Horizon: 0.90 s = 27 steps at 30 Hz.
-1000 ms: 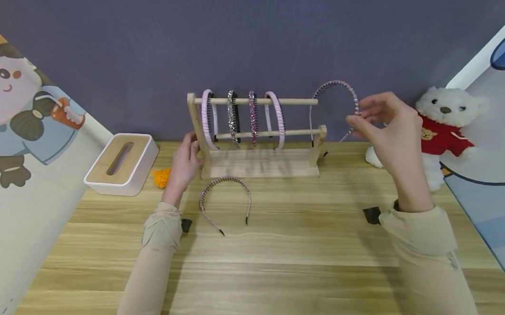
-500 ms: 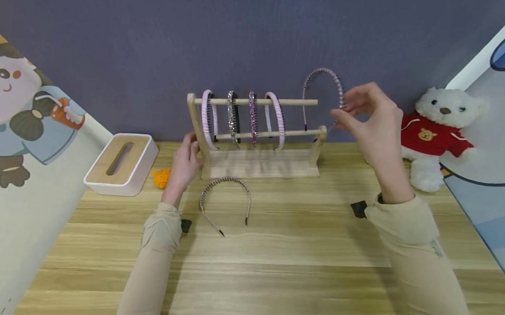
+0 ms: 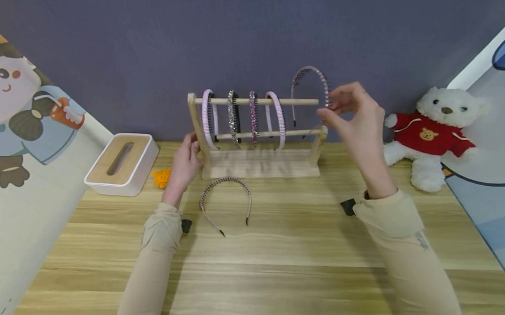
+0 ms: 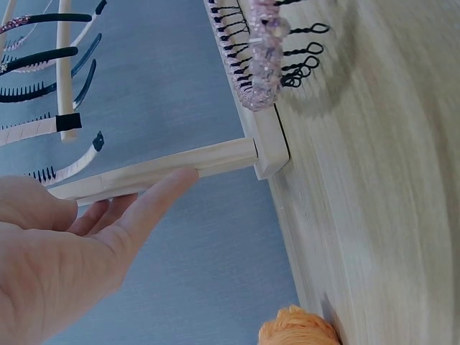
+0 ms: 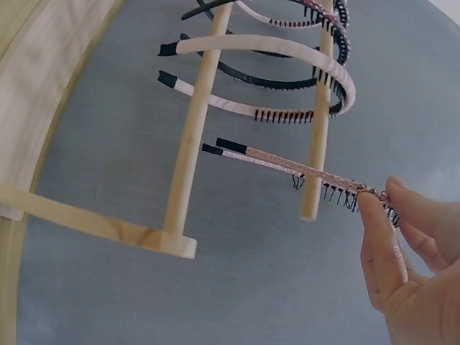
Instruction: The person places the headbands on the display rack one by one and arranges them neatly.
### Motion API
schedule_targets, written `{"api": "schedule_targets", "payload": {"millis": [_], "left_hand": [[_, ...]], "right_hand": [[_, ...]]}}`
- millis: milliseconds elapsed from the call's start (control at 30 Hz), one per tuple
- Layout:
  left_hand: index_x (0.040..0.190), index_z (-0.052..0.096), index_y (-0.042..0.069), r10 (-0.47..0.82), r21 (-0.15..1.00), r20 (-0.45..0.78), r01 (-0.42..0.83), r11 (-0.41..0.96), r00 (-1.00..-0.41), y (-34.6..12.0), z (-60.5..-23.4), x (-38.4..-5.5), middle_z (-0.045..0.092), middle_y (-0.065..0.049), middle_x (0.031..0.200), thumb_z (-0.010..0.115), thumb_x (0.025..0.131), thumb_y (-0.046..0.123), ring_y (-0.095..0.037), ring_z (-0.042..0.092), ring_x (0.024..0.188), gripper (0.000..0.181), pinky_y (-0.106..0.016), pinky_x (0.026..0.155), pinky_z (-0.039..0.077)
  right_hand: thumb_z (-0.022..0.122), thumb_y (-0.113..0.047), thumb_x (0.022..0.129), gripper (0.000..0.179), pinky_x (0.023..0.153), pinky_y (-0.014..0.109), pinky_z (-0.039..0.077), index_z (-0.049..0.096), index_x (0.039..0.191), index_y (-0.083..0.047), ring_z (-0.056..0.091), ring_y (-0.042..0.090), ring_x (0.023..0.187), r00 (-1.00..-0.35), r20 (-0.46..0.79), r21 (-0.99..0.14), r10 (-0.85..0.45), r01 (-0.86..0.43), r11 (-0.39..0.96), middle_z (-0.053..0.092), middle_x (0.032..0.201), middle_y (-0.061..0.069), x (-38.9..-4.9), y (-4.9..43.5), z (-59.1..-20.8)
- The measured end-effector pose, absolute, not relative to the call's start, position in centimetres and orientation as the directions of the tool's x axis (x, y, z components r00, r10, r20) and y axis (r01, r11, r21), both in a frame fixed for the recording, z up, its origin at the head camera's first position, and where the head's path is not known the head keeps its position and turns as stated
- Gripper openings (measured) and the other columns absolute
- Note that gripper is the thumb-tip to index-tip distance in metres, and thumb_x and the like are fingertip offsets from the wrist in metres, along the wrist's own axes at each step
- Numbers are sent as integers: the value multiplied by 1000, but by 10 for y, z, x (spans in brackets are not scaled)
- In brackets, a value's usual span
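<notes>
My right hand (image 3: 359,125) pinches a thin beaded headband (image 3: 310,68) by one side of its arch. In the right wrist view, its black-tipped ends reach past the free end of the wooden stand's top rod (image 5: 314,172), toward the lower rod (image 5: 190,151). The left hand (image 3: 184,163) holds the left upright (image 4: 151,171) of the stand. Several headbands hang on the rods, among them a pink one (image 3: 205,119), a silver glittery one (image 3: 231,113) and a pink glittery one (image 3: 253,114). Another beaded headband (image 4: 266,61) lies on the table before the stand.
A white tissue box with a wooden lid (image 3: 100,161) stands at the left. Beside the left hand sits a small orange object (image 3: 161,177). At the right is a white teddy bear in a red sweater (image 3: 427,133). A dark blue wall (image 3: 259,34) rises behind the stand.
My right hand has moved left with the beaded headband, which has risen slightly and now overlaps the top rod's right end in the head view. The left hand has stayed on the stand.
</notes>
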<state>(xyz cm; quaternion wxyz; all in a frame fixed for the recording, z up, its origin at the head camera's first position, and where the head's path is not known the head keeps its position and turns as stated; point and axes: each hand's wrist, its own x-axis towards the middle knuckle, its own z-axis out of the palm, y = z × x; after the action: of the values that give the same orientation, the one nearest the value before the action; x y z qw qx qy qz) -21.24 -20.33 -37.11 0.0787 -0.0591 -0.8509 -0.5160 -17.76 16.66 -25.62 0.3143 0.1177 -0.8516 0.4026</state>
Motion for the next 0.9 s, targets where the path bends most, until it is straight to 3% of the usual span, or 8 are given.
{"api": "schedule_targets", "payload": {"millis": [267, 467, 600, 800, 900], "left_hand": [[160, 39, -3, 21, 872, 201, 188, 451, -979, -203, -371, -212, 48, -29, 157, 33, 118, 11, -45, 50, 143, 44, -55, 101, 62], [160, 39, -3, 21, 866, 209, 195, 461, -978, -203, -371, -213, 48, -28, 157, 33, 118, 12, -45, 50, 143, 44, -55, 101, 62], [159, 40, -3, 20, 864, 210, 195, 464, -978, -203, -371, -214, 49, -28, 157, 33, 118, 12, -44, 51, 142, 44, -55, 100, 62], [159, 40, -4, 23, 870, 199, 187, 455, -980, -204, -372, -214, 48, -27, 158, 33, 118, 12, -44, 50, 143, 44, -56, 102, 61], [159, 40, -4, 22, 870, 199, 187, 457, -980, -204, -373, -214, 48, -27, 157, 33, 118, 12, -44, 50, 143, 44, -56, 102, 61]], "right_hand": [[84, -14, 95, 32, 72, 13, 49, 70, 119, 1, 59, -8, 80, -770, 638, -601, 21, -480, 640, 75, 98, 13, -187, 157, -269], [85, -12, 94, 32, 72, 12, 49, 70, 118, 2, 69, 16, 83, -782, 623, -603, 8, -473, 643, 74, 98, 15, -192, 150, -279], [86, -10, 93, 31, 70, 17, 48, 69, 117, 2, 71, 26, 84, -790, 613, -601, -6, -471, 646, 74, 97, 16, -193, 146, -285], [87, -8, 91, 31, 72, 30, 54, 68, 115, 2, 70, 27, 83, -800, 600, -601, -17, -464, 651, 74, 96, 16, -194, 140, -295], [88, -6, 90, 31, 71, 31, 54, 69, 113, 3, 71, 28, 82, -802, 597, -611, -15, -466, 640, 74, 95, 17, -195, 138, -299]]}}
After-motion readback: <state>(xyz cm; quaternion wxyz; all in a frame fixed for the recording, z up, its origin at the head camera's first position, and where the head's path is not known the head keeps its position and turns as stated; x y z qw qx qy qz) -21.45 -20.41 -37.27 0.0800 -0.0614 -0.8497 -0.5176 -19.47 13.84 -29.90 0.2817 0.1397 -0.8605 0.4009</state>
